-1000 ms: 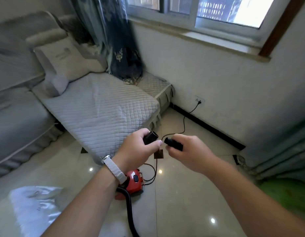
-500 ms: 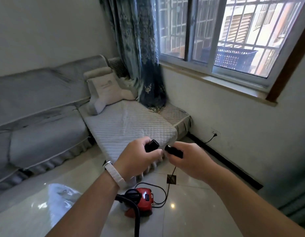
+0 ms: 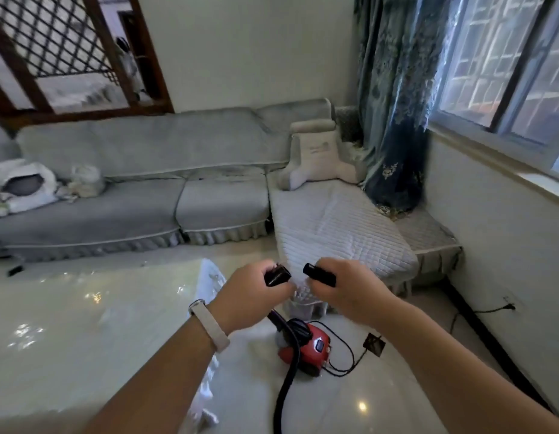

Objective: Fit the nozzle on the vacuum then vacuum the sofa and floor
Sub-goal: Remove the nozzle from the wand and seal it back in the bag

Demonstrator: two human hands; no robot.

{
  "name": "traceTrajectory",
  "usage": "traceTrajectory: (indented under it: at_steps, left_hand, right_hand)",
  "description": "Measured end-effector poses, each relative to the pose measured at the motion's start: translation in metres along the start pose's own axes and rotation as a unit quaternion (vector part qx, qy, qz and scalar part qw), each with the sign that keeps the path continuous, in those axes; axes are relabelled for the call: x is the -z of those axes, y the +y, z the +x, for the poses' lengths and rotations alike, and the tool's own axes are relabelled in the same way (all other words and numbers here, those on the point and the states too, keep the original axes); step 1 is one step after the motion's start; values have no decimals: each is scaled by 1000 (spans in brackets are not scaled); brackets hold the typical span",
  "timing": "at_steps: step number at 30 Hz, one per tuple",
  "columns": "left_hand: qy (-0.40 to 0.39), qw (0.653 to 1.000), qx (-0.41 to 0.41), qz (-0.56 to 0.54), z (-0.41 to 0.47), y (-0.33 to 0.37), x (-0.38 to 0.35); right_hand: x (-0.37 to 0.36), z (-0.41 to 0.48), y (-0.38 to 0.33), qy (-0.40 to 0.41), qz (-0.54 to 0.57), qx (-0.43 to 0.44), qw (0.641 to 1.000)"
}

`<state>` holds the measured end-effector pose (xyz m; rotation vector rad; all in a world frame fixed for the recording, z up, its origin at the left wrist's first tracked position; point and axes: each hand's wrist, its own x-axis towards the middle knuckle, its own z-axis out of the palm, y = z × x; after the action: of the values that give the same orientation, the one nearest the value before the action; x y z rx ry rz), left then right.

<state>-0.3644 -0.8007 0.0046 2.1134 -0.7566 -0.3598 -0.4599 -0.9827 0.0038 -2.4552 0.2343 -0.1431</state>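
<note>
Two bare hands work in front of a grey sofa (image 3: 146, 198). The left hand (image 3: 253, 296), a pale band (image 3: 209, 324) on its wrist, grips the black hose end (image 3: 276, 275). The right hand (image 3: 344, 296) clasps a black nozzle (image 3: 319, 272), and the two pieces face each other, just apart. Below them a red vacuum (image 3: 306, 346) sits on the glossy floor (image 3: 350, 411). At right, a blue curtain (image 3: 394, 120) hangs beside the window (image 3: 507, 73).

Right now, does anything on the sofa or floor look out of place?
Yes: a white bag and a crumpled bundle lie on the sofa, at its left end, where vacuuming is due. The vacuum has its cord in loose loops on the floor.
</note>
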Motion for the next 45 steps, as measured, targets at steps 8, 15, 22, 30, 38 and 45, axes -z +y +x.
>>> traceTrajectory:
  at_steps: [8,15,22,30,38,45]
  left_hand:
    - [89,993,70,22,-50,-53,62]
    - [128,985,117,4,-98,-122,138]
    - [166,969,176,-51,-149,-220,222]
    - [179,958,204,-93,-183,-310,291]
    - [188,948,231,-110,-185,-358,324]
    - [193,933,275,-130,-144,-395,331]
  right_hand:
    - [-60,21,-68,-68,-16,73,995]
    - [-137,51,-149,-100,-15,94,990]
    - [-236,83,-242,-135,-36,103,985]
    - [-325,108,-311,-174,-48,86,980]
    - [-366,142,-340,-197,-36,74,977]
    - [-392,206,-326,-218,-8,52,975]
